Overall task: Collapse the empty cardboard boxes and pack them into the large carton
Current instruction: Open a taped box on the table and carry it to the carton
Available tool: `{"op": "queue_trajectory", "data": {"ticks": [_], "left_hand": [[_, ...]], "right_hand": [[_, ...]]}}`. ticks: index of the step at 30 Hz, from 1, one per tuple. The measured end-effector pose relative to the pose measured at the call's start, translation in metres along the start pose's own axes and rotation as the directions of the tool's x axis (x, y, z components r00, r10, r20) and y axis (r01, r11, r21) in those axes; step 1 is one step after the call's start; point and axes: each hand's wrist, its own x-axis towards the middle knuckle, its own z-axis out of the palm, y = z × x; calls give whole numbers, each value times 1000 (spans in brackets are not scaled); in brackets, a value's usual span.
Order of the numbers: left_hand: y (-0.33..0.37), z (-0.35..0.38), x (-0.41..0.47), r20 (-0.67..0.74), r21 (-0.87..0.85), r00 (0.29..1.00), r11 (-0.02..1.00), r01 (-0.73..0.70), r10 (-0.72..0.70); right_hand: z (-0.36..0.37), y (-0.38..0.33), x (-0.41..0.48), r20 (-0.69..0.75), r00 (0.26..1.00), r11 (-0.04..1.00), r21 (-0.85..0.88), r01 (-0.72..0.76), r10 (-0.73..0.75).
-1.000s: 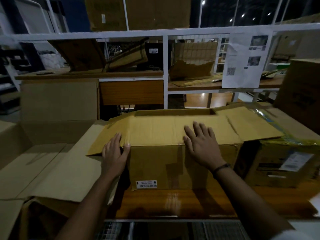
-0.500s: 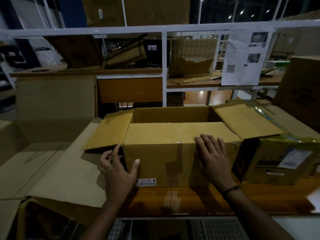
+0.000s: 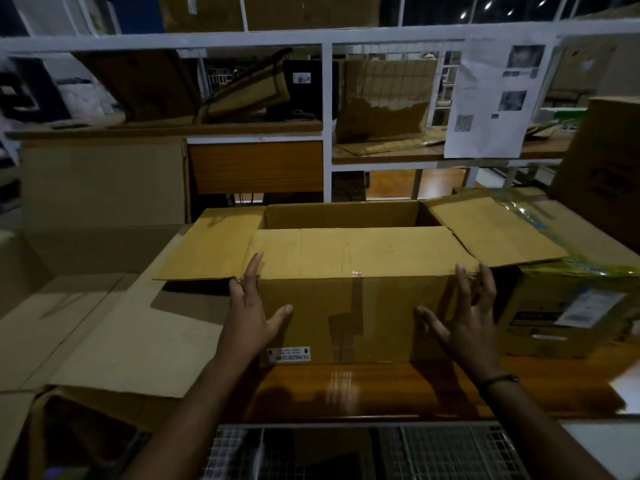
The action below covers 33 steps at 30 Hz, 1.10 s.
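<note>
A brown cardboard box (image 3: 349, 306) stands upright on the wooden table (image 3: 346, 393), its near top flap folded over the opening and its side flaps spread out left and right. My left hand (image 3: 251, 313) is at the box's front left corner, fingers spread, thumb on the front face. My right hand (image 3: 464, 317) is at the front right corner with fingers spread and straight. Neither hand grips anything. The large carton (image 3: 86, 209) stands open at the left, its wide flaps (image 3: 114, 337) lying toward me.
A taped box with a label (image 3: 568, 306) sits right beside the box on the right. Another big carton (image 3: 609, 174) rises at the far right. A white shelf frame (image 3: 325, 109) with cardboard and a hanging paper sheet (image 3: 491, 98) stands behind. Wire mesh (image 3: 381, 452) lies below the table edge.
My hands slid off the box's top flap and down to its front corners, spreading apart. The far part of the box opening now shows, and the view has moved closer.
</note>
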Motion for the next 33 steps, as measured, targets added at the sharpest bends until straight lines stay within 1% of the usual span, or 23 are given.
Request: {"op": "queue_trajectory", "data": {"ticks": [3,6,10,15,24,33], "left_hand": [[1,-1,8,45,53,999,998,23,-25],[-2,1,9,69,104,997,994,27,-34],[-8,5,9,73,134,997,991,2,-12],[-10,4,5,81,164,997,986,-16,3],[3,-11,13,68,146,995,985,-87,78],[57,-48,47,-10,166,982,969,-183,187]], "right_hand": [[-6,5,8,87,995,999,3,39,-39],[-8,7,10,191,976,992,-44,119,-109],[-7,10,12,225,968,992,-24,121,-112],[-7,12,12,201,969,989,23,144,-146],[-27,11,23,132,975,983,70,171,-179],[-71,-7,67,-29,977,973,84,214,-212]]}}
